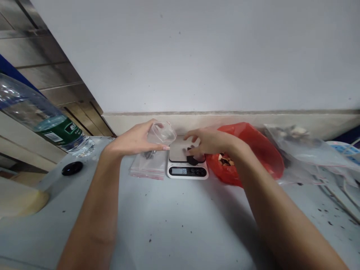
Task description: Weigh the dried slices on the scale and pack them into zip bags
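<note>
In the head view, the left hand (132, 140) grips a small clear zip bag (164, 133) between thumb and fingers, spread probably so that its mouth is wide. The right hand (201, 141) is half curled above the digital scale (188, 173), its thumb at a dark piece (192, 159) on the plate; whether it grips this, I cannot tell. The scale stands between flat zip bags (147, 168) and a red plastic bag (270, 159), seemingly for easy reach. The grey tabletop (163, 225), with dark crumbs, meets a white wall (202, 56); a water bottle (60, 129) is at left.
</note>
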A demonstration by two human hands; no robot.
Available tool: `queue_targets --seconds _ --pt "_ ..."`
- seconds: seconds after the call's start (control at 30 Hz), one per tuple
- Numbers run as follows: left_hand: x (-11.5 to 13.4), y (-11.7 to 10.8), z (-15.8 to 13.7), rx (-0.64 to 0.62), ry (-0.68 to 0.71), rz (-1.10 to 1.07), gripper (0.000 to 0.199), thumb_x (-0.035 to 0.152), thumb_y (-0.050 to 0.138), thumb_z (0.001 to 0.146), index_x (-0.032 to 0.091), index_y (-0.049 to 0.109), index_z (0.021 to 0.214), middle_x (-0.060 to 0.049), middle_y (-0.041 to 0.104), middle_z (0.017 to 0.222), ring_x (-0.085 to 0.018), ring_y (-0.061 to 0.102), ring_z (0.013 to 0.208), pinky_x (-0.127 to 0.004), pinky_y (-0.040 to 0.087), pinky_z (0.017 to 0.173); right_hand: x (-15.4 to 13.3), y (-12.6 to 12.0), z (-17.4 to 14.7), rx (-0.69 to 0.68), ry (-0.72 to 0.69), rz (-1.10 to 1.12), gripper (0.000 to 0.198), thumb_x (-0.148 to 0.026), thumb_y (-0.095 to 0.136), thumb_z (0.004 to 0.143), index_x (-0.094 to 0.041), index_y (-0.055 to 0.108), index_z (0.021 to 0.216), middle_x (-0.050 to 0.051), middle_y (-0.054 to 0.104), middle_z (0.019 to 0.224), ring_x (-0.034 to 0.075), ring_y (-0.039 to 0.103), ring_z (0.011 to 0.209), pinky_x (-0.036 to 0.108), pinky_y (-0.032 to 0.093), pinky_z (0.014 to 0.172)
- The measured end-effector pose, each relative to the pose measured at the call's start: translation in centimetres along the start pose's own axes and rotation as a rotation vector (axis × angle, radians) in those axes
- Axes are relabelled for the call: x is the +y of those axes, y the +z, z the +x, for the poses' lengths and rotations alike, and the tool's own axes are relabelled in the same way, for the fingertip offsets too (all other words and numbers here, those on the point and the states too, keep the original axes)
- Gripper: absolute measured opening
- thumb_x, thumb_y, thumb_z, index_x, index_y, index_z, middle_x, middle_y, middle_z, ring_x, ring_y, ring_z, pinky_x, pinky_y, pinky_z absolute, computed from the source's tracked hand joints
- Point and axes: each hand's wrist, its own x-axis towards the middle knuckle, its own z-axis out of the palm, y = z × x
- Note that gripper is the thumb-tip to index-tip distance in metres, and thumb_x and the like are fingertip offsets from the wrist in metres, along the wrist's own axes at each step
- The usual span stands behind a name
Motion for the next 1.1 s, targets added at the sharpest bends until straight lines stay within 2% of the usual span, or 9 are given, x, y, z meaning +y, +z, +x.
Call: queue_targets --seconds 0.1,0.17,0.33,0.4,0.53,0.7,0.97,1.03,1.1 --pt "0.0 0.3 0.2 -0.067 -0.006 0.02 0.075 0.07 0.074 0.073 0.028 0.059 0.134 -0.008 0.071 0.136 -0.034 0.067 0.121 -0.04 0.054 0.096 -0.4 0.6 0.3 -0.132 0.021 0.032 0.032 -0.016 0.08 0.08 -0.021 0.076 0.111 0.003 0.078 0.079 0.016 0.068 0.058 0.025 0.052 0.053" --pt "0.1 0.6 0.4 -0.118 0.006 0.021 0.075 0.068 0.075 0.073 0.029 0.058 0.135 -0.009 0.07 0.138 -0.034 0.066 0.123 -0.041 0.053 0.099 -0.4 0.3 0.1 -0.128 0.017 0.085 0.018 -0.01 0.075 0.079 -0.021 0.074 0.094 -0.001 0.072 0.064 0.015 0.065 0.054 0.023 0.047 0.049" --pt "0.8 1.4 0.7 -0.168 0.036 0.022 0.073 0.064 0.075 0.073 0.03 0.059 0.135 -0.009 0.069 0.141 -0.034 0.063 0.129 -0.043 0.05 0.107 0.8 -1.3 -0.8 0.082 0.001 0.154 0.013 -0.008 0.072 0.078 -0.021 0.07 0.079 0.001 0.079 0.083 0.016 0.071 0.072 0.022 0.049 0.058" --pt "1.1 1.6 0.8 -0.182 0.045 0.019 0.071 0.064 0.074 0.074 0.029 0.06 0.133 -0.01 0.069 0.141 -0.034 0.063 0.128 -0.044 0.049 0.107 1.0 -1.3 -0.9 0.105 0.021 0.131 0.012 -0.013 0.074 0.081 -0.02 0.075 0.091 0.003 0.081 0.095 0.017 0.073 0.078 0.022 0.051 0.064" --pt "1.0 1.7 0.9 -0.199 0.016 0.04 0.071 0.064 0.073 0.074 0.026 0.059 0.132 -0.012 0.067 0.143 -0.035 0.063 0.128 -0.044 0.048 0.107 0.1 0.0 -0.1 0.033 0.031 0.035 0.043 -0.02 0.081 0.081 -0.022 0.076 0.123 0.008 0.08 0.119 0.019 0.074 0.089 0.023 0.053 0.068" --pt "0.4 1.7 1.1 -0.187 0.005 0.041 0.074 0.063 0.073 0.072 0.025 0.059 0.135 -0.013 0.067 0.143 -0.036 0.062 0.128 -0.045 0.049 0.105 -0.4 0.9 0.5 -0.018 0.073 -0.003 0.046 -0.002 0.069 0.077 -0.016 0.078 0.12 0.01 0.082 0.105 0.018 0.072 0.076 0.022 0.048 0.057" --pt "0.9 1.8 0.9 -0.176 0.013 0.046 0.067 0.058 0.073 0.074 0.025 0.062 0.132 -0.012 0.07 0.138 -0.035 0.066 0.122 -0.043 0.051 0.1 0.4 0.1 0.0 0.047 0.088 0.05 0.034 0.003 0.065 0.074 -0.015 0.076 0.101 0.007 0.079 0.089 0.016 0.067 0.066 0.023 0.046 0.053" --pt "0.9 1.8 0.9 -0.17 0.023 0.038 0.065 0.058 0.075 0.074 0.025 0.063 0.129 -0.012 0.071 0.135 -0.034 0.067 0.12 -0.042 0.051 0.098 0.7 -0.6 -0.4 0.131 0.011 0.144 0.03 0.003 0.066 0.073 -0.018 0.075 0.093 0.005 0.078 0.088 0.016 0.07 0.071 0.023 0.049 0.058" --pt "0.9 1.8 0.9 -0.153 0.04 0.028 0.064 0.06 0.077 0.074 0.025 0.063 0.126 -0.012 0.073 0.132 -0.034 0.068 0.118 -0.041 0.052 0.096 0.9 -1.4 -1.0 0.257 -0.169 0.313 0.024 -0.001 0.07 0.072 -0.019 0.074 0.087 0.005 0.077 0.093 0.017 0.071 0.078 0.025 0.053 0.064"
